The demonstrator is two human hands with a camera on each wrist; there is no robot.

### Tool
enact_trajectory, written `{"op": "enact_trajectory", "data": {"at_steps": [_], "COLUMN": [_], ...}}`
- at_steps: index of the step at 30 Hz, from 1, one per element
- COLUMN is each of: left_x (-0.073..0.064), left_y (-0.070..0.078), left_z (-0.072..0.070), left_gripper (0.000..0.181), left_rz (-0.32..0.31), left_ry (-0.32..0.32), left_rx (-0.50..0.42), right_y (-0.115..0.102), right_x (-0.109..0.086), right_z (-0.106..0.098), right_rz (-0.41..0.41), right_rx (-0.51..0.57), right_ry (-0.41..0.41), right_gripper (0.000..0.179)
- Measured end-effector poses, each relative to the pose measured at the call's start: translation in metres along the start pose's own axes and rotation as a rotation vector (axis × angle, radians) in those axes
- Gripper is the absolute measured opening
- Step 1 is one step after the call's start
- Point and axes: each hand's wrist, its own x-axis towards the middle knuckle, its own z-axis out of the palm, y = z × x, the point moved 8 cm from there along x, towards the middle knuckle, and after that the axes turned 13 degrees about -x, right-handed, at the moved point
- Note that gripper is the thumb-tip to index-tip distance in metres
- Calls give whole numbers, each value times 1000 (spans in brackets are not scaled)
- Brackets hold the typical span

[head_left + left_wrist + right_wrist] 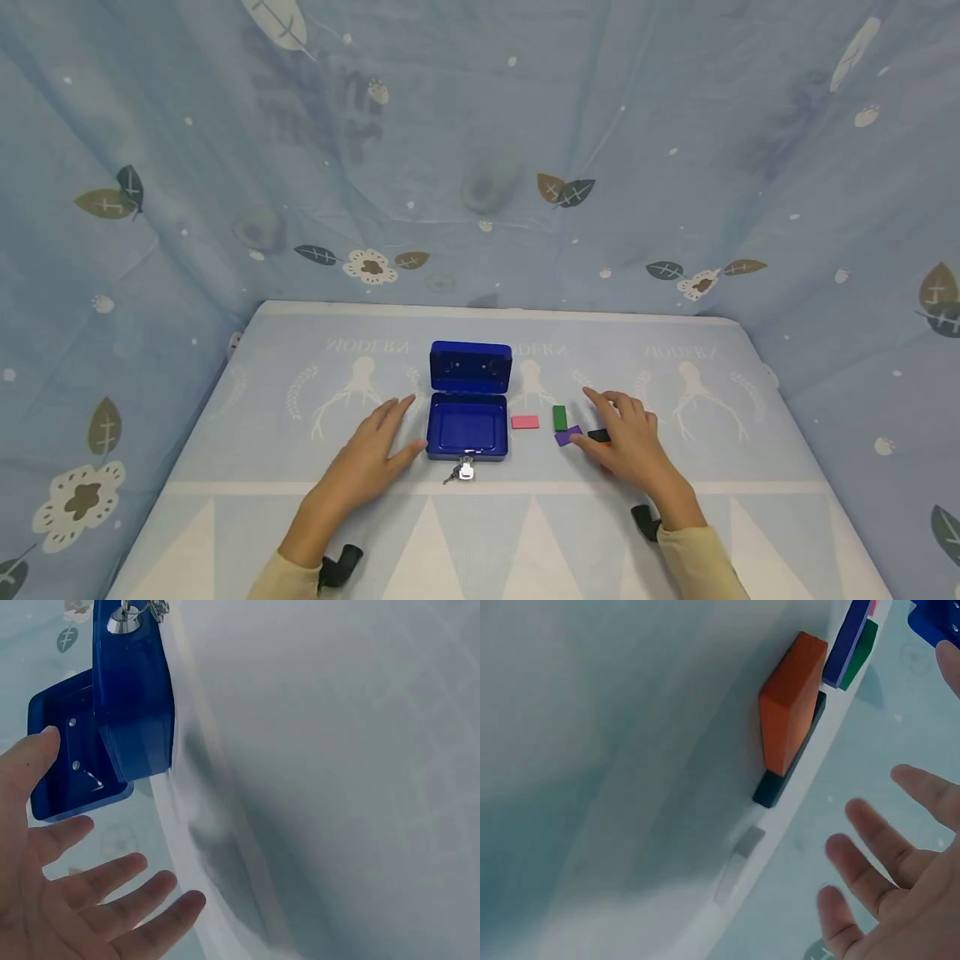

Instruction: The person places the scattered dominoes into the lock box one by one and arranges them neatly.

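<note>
Blue cloth backs the pale table, where a blue box stands open. Your left hand spreads beside it; your right hand — fingers parted, pinching nothing — is near the orange block and black block, right of the box. Reaching seems the step; next likely calls for curling fingers round one.

We see blue box | pink block | green block | purple block | orange block | black block | beige sleeves | pale grey-blue tablecloth, white triangles | blue curtain, leaf-and-flower print
</note>
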Motion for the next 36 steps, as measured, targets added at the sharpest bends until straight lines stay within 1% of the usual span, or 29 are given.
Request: {"op": "enact_trajectory", "data": {"at_steps": [3,8,11,19,22,27,32,34,36], "left_x": [2,4,6,11,13,16,18,19,20], "left_y": [1,1,0,-6,-9,-14,-19,-22,-24], "left_z": [1,4,6,10,13,15,18,19,20], "left_gripper": [73,72,71,69,66,62,57,54,52], "left_rz": [3,-29,-55,-103,-120,-147,-164,-178,-201], "left_ry": [2,6,4,21,18,26,42,46,46], "left_rx": [-34,-72,-93,-164,-221,-346,-427,-482,-556], "right_y": [1,1,2,3,3,3,2,1,1], "right_x": [6,13,17,22,24,28,30,32,32], "right_z": [5,11,15,24,24,27,29,30,30], "right_rz": [9,18,12,23,27,39,41,41,45], "right_rx": [71,190,223,302,334,378,374,370,367], "right_ry": [-33,-74,-88,-164,-174,-197,-219,-226,-235], "right_gripper": [74,69,66,62,61,59,57,56,56]}}
